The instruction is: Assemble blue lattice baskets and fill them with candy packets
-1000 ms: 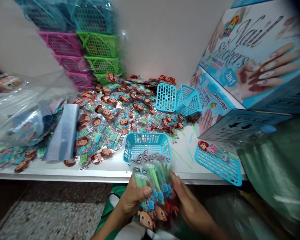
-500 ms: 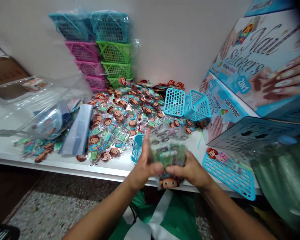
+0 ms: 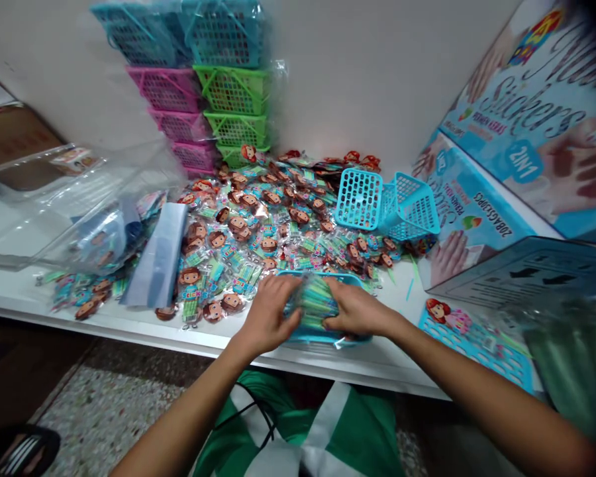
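My left hand (image 3: 274, 315) and my right hand (image 3: 355, 308) press from both sides on a stack of small candy packets (image 3: 318, 301) with green sticks showing through clear wrap. The stack sits in, or just at the opening of, a blue plastic basket (image 3: 365, 285) at the table's front edge. My hands and the packets hide most of that basket. Just behind it spreads a loose heap of the same packets (image 3: 268, 245), printed with cartoon girl heads.
Two blue baskets (image 3: 360, 199) lie on the heap's right side. Wrapped stacks of coloured baskets (image 3: 233, 89) stand against the wall. Nail sticker boxes (image 3: 477, 199) rise at right, near a flat blue lattice piece (image 3: 506, 361). Clear plastic packaging (image 3: 44, 212) lies at left.
Both hands have carried the packet stack from over the table edge forward and down to the blue basket. The stack has turned, now showing green sticks. The view has shifted slightly.
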The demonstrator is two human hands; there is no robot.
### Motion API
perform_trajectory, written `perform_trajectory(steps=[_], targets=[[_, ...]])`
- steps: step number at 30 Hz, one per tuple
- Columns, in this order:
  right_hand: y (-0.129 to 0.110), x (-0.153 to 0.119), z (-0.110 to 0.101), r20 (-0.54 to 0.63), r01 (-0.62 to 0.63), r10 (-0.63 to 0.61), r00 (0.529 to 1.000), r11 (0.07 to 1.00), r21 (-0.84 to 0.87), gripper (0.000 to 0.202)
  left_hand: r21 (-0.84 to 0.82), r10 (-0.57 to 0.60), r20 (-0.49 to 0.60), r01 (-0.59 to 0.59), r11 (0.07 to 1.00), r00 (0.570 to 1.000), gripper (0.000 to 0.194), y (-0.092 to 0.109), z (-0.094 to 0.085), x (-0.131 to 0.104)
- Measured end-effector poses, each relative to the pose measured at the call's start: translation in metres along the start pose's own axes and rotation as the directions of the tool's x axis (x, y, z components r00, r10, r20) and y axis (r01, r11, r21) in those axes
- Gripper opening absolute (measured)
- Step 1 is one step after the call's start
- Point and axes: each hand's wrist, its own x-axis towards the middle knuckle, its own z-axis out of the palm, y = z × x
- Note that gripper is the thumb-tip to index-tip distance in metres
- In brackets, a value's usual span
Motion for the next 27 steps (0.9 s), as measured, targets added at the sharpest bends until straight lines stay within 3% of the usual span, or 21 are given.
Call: perform_trajectory(steps=[3, 6, 11, 15, 20, 27], targets=[[-0.002, 0.008, 0.020, 0.054, 0.077, -0.067, 0.996, 0.973, -0.217, 0.066, 0.023, -0.049, 0.124, 0.046, 0.999, 0.991, 0.056, -0.007, 0.006, -0.009], [-0.001, 0.014, 0.032, 0.041, 0.105, -0.097, 0.994, 0.906, -0.409, 0.065, -0.067, -0.059, 0.174, 0.072, 0.995, 0.983, 0.066, -0.010, 0.007, -0.011], [0.002, 0.018, 0.037, 0.024, 0.142, -0.159, 0.987, 0.792, -0.593, 0.049, -0.145, -0.084, 0.204, 0.115, 0.983, 0.975, 0.052, -0.012, 0.007, -0.012], [0.001, 0.017, 0.039, 0.035, 0.120, -0.124, 0.992, 0.781, -0.613, 0.050, -0.106, -0.104, 0.239, 0.132, 0.985, 0.965, 0.055, -0.015, 0.008, -0.006], [-0.005, 0.017, 0.041, 0.037, 0.146, -0.150, 0.988, 0.828, -0.542, 0.081, -0.045, -0.080, 0.248, 0.094, 0.995, 0.965, 0.056, -0.018, 0.009, 0.001], [-0.009, 0.023, 0.050, -0.065, -0.006, -0.038, 0.997, 0.822, -0.570, 0.061, -0.141, -0.068, 0.133, 0.087, 0.986, 0.989, 0.071, -0.020, 0.016, -0.011]])
